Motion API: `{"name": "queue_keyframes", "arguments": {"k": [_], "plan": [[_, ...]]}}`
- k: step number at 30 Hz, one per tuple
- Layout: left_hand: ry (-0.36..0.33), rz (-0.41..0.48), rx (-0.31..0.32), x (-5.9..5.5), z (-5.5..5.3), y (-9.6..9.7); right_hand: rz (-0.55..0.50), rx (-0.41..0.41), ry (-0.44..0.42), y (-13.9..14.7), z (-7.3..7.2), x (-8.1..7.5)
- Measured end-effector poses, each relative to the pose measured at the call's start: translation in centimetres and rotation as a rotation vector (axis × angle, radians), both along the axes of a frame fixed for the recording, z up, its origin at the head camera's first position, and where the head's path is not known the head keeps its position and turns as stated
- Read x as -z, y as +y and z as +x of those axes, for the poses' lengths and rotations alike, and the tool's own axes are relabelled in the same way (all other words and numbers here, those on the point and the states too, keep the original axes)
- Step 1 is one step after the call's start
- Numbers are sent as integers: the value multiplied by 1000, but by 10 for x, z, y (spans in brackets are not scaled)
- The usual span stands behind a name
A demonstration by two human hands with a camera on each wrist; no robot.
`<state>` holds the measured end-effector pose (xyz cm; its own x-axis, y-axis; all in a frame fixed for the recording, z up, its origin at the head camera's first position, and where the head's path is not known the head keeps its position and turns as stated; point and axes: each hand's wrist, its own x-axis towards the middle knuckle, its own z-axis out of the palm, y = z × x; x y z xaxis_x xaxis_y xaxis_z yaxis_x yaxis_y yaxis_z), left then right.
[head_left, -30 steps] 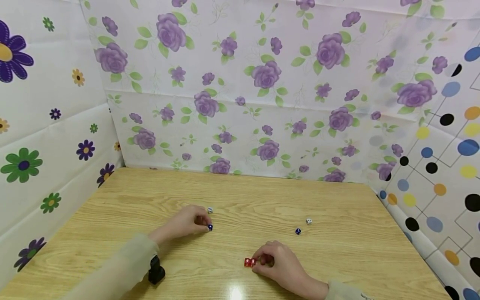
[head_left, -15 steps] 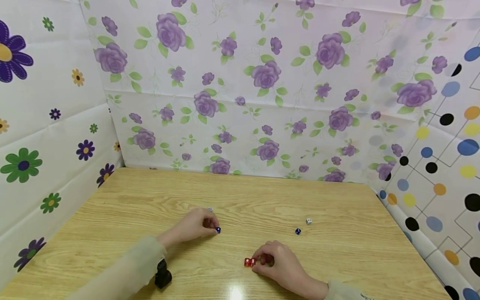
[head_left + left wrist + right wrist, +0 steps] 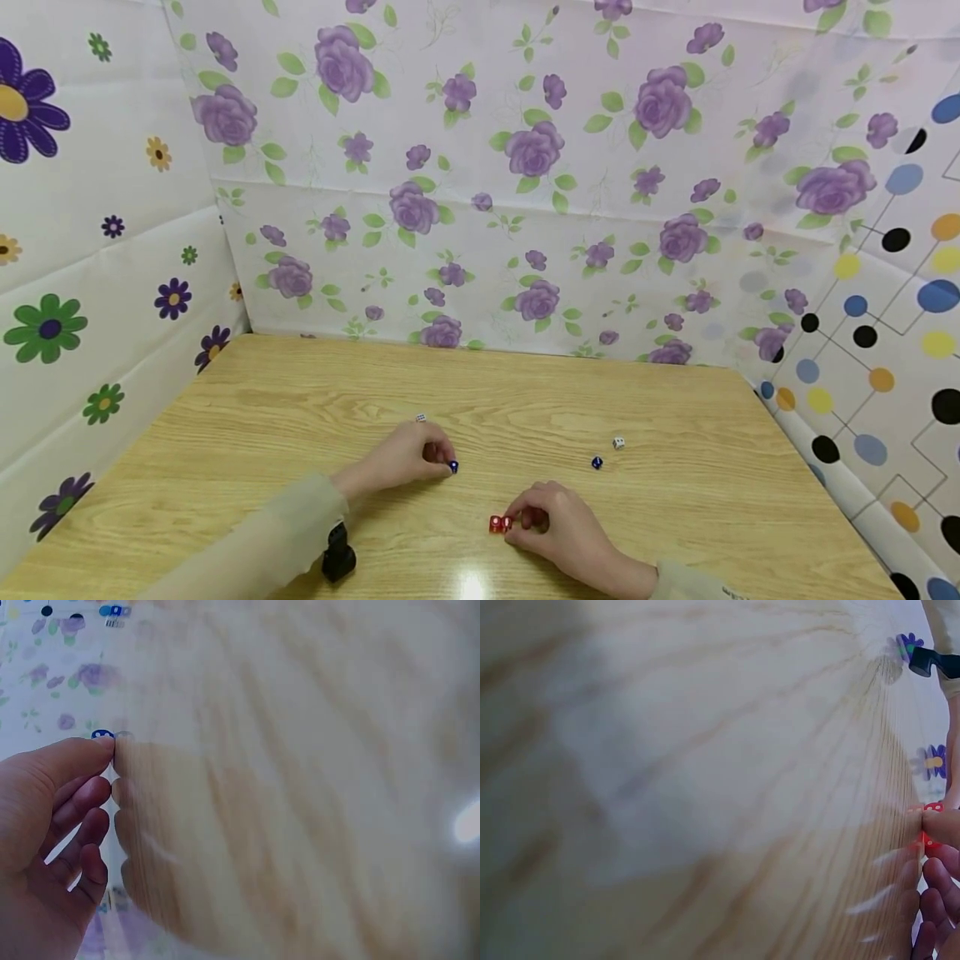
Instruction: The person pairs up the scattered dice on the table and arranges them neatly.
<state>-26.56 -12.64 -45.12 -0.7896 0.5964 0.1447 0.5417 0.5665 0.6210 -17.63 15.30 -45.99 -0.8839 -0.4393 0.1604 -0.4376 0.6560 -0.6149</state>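
Note:
My left hand (image 3: 415,454) pinches a blue die (image 3: 453,467) between thumb and fingers, low over the wooden table. In the left wrist view the blue die (image 3: 103,734) shows just past the thumb tip, mostly covered. Two red dice, a left one (image 3: 495,524) and a right one (image 3: 507,523), sit side by side near the front. My right hand (image 3: 558,533) pinches the right red die at its edge. Red dots of a die (image 3: 931,840) peek out behind the thumb in the right wrist view, the rest hidden by fingers.
A white die (image 3: 421,418) lies just behind my left hand. Farther right stand another blue die (image 3: 597,462) and a white die (image 3: 618,442). The wooden table (image 3: 337,375) ends at flowered and dotted cloth walls. A black wrist camera (image 3: 339,557) hangs from my left sleeve.
My left hand has slid right and a little nearer with the blue die in its pinch, partly covering the white die behind it. My right hand and the red dice stay put.

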Motion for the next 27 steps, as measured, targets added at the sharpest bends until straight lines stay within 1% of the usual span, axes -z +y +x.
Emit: {"name": "queue_keyframes", "arguments": {"k": [6, 13, 21, 27], "plan": [[-21, -4, 10, -1, 6, 14, -12, -11, 6, 0, 0, 0], [-2, 15, 33, 1, 9, 27, -16, -12, -3, 0, 0, -1], [-36, 40, 40, -1, 15, 36, -14, -7, -11, 0, -1, -1], [-60, 45, 33, -2, 18, 42, -18, -9, -11, 0, -1, -1]]}}
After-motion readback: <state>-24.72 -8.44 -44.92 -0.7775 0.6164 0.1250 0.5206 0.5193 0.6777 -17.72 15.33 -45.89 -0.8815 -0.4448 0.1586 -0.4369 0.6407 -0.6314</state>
